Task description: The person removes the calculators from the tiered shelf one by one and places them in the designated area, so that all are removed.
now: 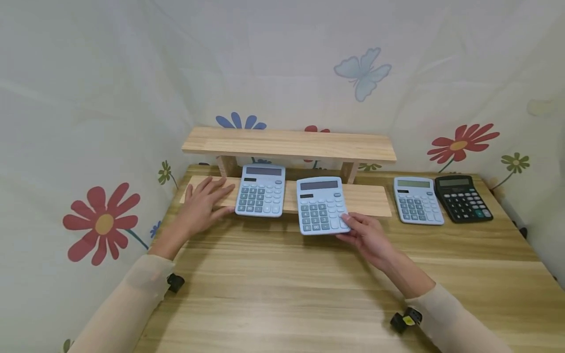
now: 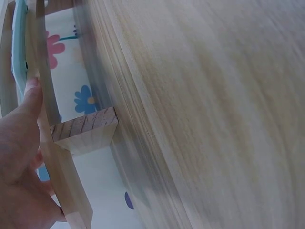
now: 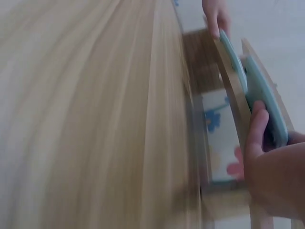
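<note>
A light blue calculator (image 1: 321, 211) is gripped at its lower right corner by my right hand (image 1: 368, 240), thumb on the front edge. It overlaps the lower wooden shelf board (image 1: 368, 198) in the head view; the right wrist view shows the same calculator (image 3: 267, 102) edge-on. A second light blue calculator (image 1: 260, 196) sits on that board, further left. Beside it my left hand (image 1: 200, 208) lies on the board's left end with fingers spread, thumb tip right at the calculator's lower left edge. In the left wrist view the thumb (image 2: 32, 98) meets that edge.
An upper wooden board (image 1: 287, 142) stands behind and above the lower one on wooden supports (image 1: 228, 166). To the right on the wood-grain table (image 1: 282, 289) lie another light blue calculator (image 1: 418, 201) and a black calculator (image 1: 463, 198). A flower-printed cloth (image 1: 282, 73) hangs behind.
</note>
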